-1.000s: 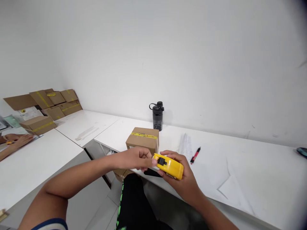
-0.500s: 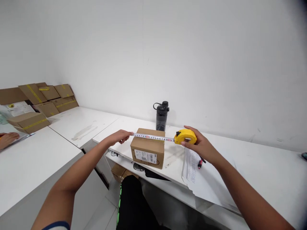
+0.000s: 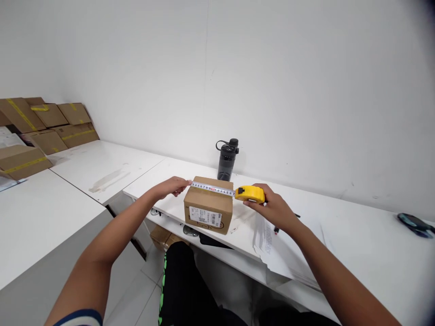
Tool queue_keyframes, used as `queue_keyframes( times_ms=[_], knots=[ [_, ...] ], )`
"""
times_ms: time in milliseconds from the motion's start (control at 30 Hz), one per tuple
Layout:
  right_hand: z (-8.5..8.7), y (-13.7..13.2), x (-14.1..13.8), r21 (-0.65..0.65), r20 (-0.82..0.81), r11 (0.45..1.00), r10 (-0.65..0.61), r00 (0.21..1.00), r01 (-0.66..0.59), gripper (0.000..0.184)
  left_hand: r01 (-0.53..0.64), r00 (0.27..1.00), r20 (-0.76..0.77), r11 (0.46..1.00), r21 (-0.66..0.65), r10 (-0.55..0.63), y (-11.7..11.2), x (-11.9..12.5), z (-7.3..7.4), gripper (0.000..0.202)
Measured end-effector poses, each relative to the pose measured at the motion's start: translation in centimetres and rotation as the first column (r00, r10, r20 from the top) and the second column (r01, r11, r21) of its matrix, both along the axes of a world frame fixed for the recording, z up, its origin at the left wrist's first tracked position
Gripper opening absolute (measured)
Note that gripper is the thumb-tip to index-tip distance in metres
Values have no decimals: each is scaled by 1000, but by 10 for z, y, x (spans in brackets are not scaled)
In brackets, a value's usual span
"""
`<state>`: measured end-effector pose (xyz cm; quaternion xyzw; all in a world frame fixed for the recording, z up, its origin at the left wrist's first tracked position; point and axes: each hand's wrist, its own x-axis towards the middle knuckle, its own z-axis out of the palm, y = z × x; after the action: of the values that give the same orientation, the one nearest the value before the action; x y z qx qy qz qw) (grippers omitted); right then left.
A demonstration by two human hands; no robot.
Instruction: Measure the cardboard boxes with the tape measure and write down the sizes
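A brown cardboard box (image 3: pixel 207 203) with a white printed label (image 3: pixel 205 216) on its front sits near the front edge of the white desk (image 3: pixel 149 175). Across its top lies the pulled-out blade of a tape measure (image 3: pixel 249 194), numbers facing up. Fingers pinched, my left hand (image 3: pixel 172 186) grips the blade's end at the box's left edge; the tip itself is hidden. The yellow case is in my right hand (image 3: pixel 277 209), just beyond the box's right edge.
Behind the box stands a dark water bottle (image 3: pixel 227 159). Papers (image 3: pixel 288 246) and a pen lie under my right forearm. Farther right is a dark glossy object (image 3: pixel 415 225). Taped cardboard boxes (image 3: pixel 50 127) are stacked at the far left. A shelf runs below the desk.
The yellow case has moved left, close to the box, and less blade shows between my hands. My view has shifted right; another person's hand at the left is out of sight.
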<state>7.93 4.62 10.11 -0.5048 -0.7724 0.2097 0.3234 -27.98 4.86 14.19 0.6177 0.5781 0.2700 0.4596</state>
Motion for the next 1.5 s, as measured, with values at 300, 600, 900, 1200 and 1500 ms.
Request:
queue_keyframes(
  times_ms=[300, 600, 900, 1200, 1500],
  knots=[
    [-81, -130, 12, 285, -390, 957, 166, 906, -53, 90, 78, 993, 89, 995, 56, -83, -91, 7, 16, 44],
    [-188, -201, -38, -107, -590, 994, -91, 802, 34, 56, -21, 988, 154, 999, 46, 14, -193, 155, -166, 61],
    [-94, -154, 25, -2, -177, 913, 401, 899, -408, 69, 147, 932, 208, 833, 533, -298, -131, 192, -136, 63],
    [-65, 28, 111, 212, 640, 977, -122, 758, -22, 49, 131, 989, 17, 923, 361, -147, -47, 242, -116, 40],
    [-84, 23, 110, 159, 251, 983, -134, 959, 95, 30, 197, 974, 54, 935, 294, -222, -27, 236, -135, 42]
  ],
)
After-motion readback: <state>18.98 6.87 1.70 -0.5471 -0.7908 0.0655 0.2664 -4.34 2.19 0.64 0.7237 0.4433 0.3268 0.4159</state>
